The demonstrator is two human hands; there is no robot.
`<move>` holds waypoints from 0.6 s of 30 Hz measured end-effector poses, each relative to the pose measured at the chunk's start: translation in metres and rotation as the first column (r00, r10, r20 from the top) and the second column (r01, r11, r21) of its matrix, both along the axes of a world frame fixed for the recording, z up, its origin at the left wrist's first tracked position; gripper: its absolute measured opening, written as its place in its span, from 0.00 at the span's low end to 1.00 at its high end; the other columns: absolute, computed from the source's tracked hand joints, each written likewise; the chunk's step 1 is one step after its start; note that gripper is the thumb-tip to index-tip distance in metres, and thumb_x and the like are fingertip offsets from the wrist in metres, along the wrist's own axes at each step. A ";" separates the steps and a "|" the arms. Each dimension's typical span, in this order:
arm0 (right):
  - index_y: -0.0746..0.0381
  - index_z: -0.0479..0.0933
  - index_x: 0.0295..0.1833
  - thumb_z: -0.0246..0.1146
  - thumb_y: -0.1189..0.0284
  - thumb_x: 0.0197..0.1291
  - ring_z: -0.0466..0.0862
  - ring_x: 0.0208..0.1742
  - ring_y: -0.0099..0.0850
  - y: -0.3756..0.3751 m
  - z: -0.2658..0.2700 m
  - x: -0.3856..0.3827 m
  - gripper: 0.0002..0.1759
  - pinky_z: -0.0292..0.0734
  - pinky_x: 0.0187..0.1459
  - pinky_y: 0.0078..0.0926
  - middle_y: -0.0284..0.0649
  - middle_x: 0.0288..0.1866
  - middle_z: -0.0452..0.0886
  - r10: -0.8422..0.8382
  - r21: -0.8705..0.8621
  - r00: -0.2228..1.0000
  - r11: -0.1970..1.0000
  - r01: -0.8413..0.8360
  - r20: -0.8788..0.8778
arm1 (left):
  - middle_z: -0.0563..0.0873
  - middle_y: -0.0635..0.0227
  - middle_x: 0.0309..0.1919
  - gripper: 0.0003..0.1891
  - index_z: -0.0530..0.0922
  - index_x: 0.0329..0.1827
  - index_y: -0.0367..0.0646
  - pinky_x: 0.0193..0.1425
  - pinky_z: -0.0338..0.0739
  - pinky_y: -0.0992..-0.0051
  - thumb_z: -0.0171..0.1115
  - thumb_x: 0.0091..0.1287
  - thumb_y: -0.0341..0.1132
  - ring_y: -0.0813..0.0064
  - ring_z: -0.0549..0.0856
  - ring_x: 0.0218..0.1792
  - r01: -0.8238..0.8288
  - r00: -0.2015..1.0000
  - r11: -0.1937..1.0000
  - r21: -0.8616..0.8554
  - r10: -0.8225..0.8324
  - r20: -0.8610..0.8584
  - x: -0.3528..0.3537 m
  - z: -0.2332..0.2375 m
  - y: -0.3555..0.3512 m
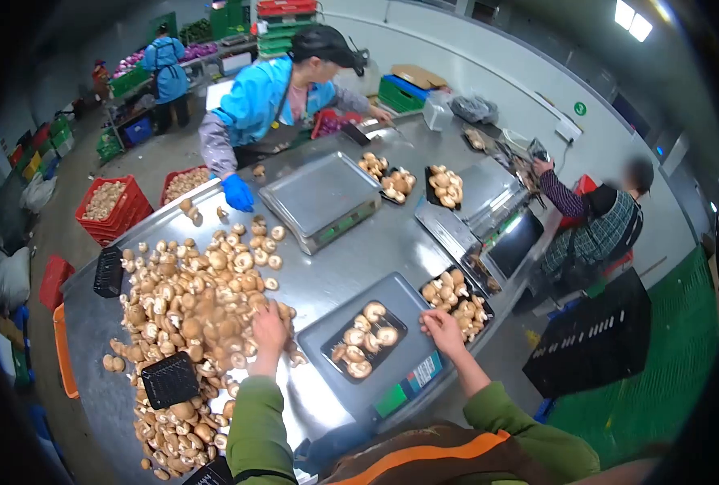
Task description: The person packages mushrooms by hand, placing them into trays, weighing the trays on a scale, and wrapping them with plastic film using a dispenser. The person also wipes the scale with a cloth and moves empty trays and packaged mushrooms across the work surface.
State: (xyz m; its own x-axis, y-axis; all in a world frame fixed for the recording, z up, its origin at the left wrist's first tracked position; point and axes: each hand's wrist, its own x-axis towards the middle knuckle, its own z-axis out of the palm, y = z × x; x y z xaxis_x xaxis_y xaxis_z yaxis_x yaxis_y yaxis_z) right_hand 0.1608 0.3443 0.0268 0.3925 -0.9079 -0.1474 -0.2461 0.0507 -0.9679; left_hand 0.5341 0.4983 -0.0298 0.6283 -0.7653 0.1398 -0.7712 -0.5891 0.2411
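My left hand (269, 325) reaches to the right edge of a large heap of brown mushrooms (189, 283). Its fingers look stretched out among the caps, and no mushroom shows clearly in them. Over the right edge of a grey weighing scale (359, 303), my right hand (442, 330) hovers with loosely bent fingers, thumb apart, nothing visible between them. On the scale lies a black tray (345, 373) holding several mushrooms (365, 338). Just beyond my right hand are filled mushroom trays (456, 301). A black tray (170, 380) rests on the heap.
Across the steel table (327, 279), a blue-gloved co-worker (254, 105) stands by a second scale (320, 194). Another person (594, 218) sits at the right near a packing machine (480, 210). Red crates (113, 210) stand on the floor; a black crate (590, 339) is at right.
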 end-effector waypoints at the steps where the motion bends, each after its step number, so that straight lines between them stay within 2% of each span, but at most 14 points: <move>1: 0.68 0.76 0.50 0.57 0.73 0.67 0.82 0.38 0.23 -0.004 -0.004 -0.002 0.11 0.79 0.40 0.20 0.38 0.40 0.82 -0.003 0.005 0.999 1.000 0.003 0.034 | 0.75 0.51 0.44 0.24 0.72 0.55 0.41 0.42 0.78 0.58 0.63 0.56 0.40 0.52 0.80 0.41 0.013 0.999 0.998 -0.059 -0.012 0.031 0.006 -0.017 -0.005; 3: 0.68 0.76 0.51 0.57 0.70 0.67 0.81 0.38 0.22 -0.007 0.015 0.003 0.13 0.79 0.41 0.20 0.35 0.37 0.81 0.048 -0.124 0.997 0.991 -0.054 -0.052 | 0.79 0.50 0.44 0.24 0.72 0.52 0.39 0.46 0.78 0.58 0.64 0.57 0.44 0.52 0.82 0.44 -0.048 0.982 0.994 0.095 0.064 -0.178 0.006 0.003 -0.018; 4: 0.68 0.77 0.49 0.56 0.69 0.68 0.74 0.31 0.17 -0.009 0.022 0.007 0.13 0.71 0.33 0.16 0.31 0.31 0.78 0.060 -0.206 0.993 0.975 -0.081 -0.105 | 0.81 0.50 0.41 0.24 0.72 0.50 0.38 0.45 0.78 0.57 0.64 0.57 0.46 0.52 0.82 0.43 -0.068 0.989 0.997 0.037 0.072 -0.126 0.002 0.007 -0.017; 5: 0.67 0.77 0.48 0.56 0.69 0.68 0.73 0.30 0.17 -0.014 0.018 0.005 0.13 0.70 0.33 0.17 0.31 0.30 0.77 0.083 -0.277 0.993 0.955 -0.104 -0.090 | 0.81 0.50 0.41 0.25 0.72 0.51 0.38 0.45 0.78 0.57 0.63 0.58 0.47 0.50 0.83 0.41 -0.091 0.993 0.996 0.001 0.091 -0.072 -0.003 0.012 -0.018; 6: 0.67 0.77 0.48 0.56 0.69 0.68 0.75 0.31 0.18 -0.015 0.033 0.003 0.12 0.72 0.35 0.17 0.31 0.29 0.77 0.107 -0.333 0.979 0.929 -0.161 -0.176 | 0.82 0.50 0.41 0.24 0.72 0.51 0.39 0.46 0.77 0.56 0.62 0.59 0.47 0.49 0.83 0.40 -0.193 0.954 0.977 0.091 0.208 -0.216 -0.004 0.014 -0.021; 7: 0.67 0.77 0.49 0.56 0.70 0.67 0.78 0.32 0.19 -0.019 0.034 -0.001 0.12 0.74 0.37 0.17 0.33 0.31 0.80 0.136 -0.287 0.982 0.943 -0.169 -0.129 | 0.82 0.51 0.42 0.23 0.71 0.52 0.40 0.47 0.76 0.56 0.61 0.60 0.46 0.48 0.83 0.40 -0.256 0.933 0.967 0.009 0.249 -0.260 -0.015 0.032 -0.020; 8: 0.66 0.76 0.50 0.56 0.71 0.67 0.79 0.33 0.19 -0.022 0.042 -0.004 0.12 0.75 0.38 0.17 0.34 0.33 0.81 0.123 -0.240 0.982 0.959 -0.154 -0.141 | 0.81 0.51 0.44 0.22 0.71 0.53 0.39 0.48 0.75 0.56 0.61 0.60 0.44 0.48 0.82 0.43 -0.233 0.940 0.965 -0.122 0.191 -0.283 -0.018 0.030 -0.016; 10: 0.66 0.76 0.50 0.56 0.72 0.67 0.80 0.34 0.19 -0.026 0.044 -0.018 0.12 0.76 0.39 0.18 0.35 0.35 0.82 0.104 -0.184 0.983 0.974 -0.132 -0.152 | 0.77 0.47 0.50 0.25 0.71 0.52 0.34 0.54 0.72 0.58 0.63 0.59 0.44 0.48 0.76 0.52 -0.154 0.987 0.970 -0.186 0.141 -0.081 -0.009 -0.006 -0.005; 12: 0.67 0.76 0.51 0.56 0.73 0.66 0.81 0.35 0.20 -0.035 0.039 -0.028 0.12 0.77 0.40 0.18 0.36 0.37 0.83 0.098 -0.161 0.979 0.979 -0.127 -0.176 | 0.77 0.47 0.50 0.26 0.72 0.52 0.33 0.55 0.71 0.59 0.64 0.59 0.45 0.48 0.76 0.52 -0.134 0.991 0.946 -0.297 0.118 -0.069 -0.015 -0.014 0.003; 13: 0.66 0.76 0.52 0.56 0.74 0.66 0.81 0.35 0.20 -0.039 0.037 -0.032 0.12 0.77 0.40 0.18 0.36 0.37 0.83 0.092 -0.140 0.976 0.983 -0.121 -0.196 | 0.77 0.46 0.50 0.26 0.72 0.53 0.33 0.57 0.70 0.61 0.64 0.60 0.45 0.48 0.76 0.52 -0.189 0.976 0.918 -0.348 0.138 -0.168 -0.016 -0.017 0.006; 14: 0.66 0.76 0.52 0.56 0.74 0.66 0.81 0.35 0.20 -0.042 0.035 -0.037 0.12 0.77 0.40 0.18 0.36 0.37 0.83 0.095 -0.135 0.976 0.983 -0.123 -0.197 | 0.80 0.47 0.48 0.25 0.73 0.53 0.32 0.56 0.71 0.65 0.65 0.61 0.45 0.54 0.79 0.50 -0.292 0.935 0.879 -0.376 0.178 -0.308 -0.014 -0.018 0.007; 16: 0.67 0.77 0.49 0.57 0.73 0.64 0.83 0.33 0.21 -0.045 0.027 -0.045 0.11 0.78 0.37 0.19 0.38 0.34 0.84 0.063 -0.156 0.991 0.984 -0.082 -0.122 | 0.82 0.52 0.46 0.24 0.73 0.53 0.31 0.52 0.73 0.70 0.66 0.62 0.43 0.64 0.81 0.45 -0.399 0.877 0.761 -0.511 0.155 -0.454 -0.031 0.020 0.007; 17: 0.67 0.77 0.49 0.57 0.73 0.64 0.83 0.33 0.21 -0.048 0.023 -0.048 0.11 0.78 0.37 0.19 0.38 0.34 0.84 0.060 -0.148 0.991 0.986 -0.077 -0.118 | 0.83 0.57 0.44 0.22 0.74 0.52 0.31 0.48 0.75 0.74 0.65 0.63 0.40 0.72 0.81 0.41 -0.387 0.860 0.690 -0.612 0.031 -0.509 -0.021 0.014 0.009; 18: 0.67 0.77 0.49 0.57 0.73 0.65 0.83 0.33 0.21 -0.052 0.019 -0.050 0.11 0.78 0.37 0.19 0.38 0.35 0.84 0.052 -0.140 0.995 0.988 -0.063 -0.082 | 0.83 0.60 0.41 0.20 0.74 0.51 0.33 0.43 0.75 0.77 0.65 0.63 0.39 0.76 0.81 0.38 -0.386 0.815 0.705 -0.595 -0.042 -0.579 -0.026 0.033 0.010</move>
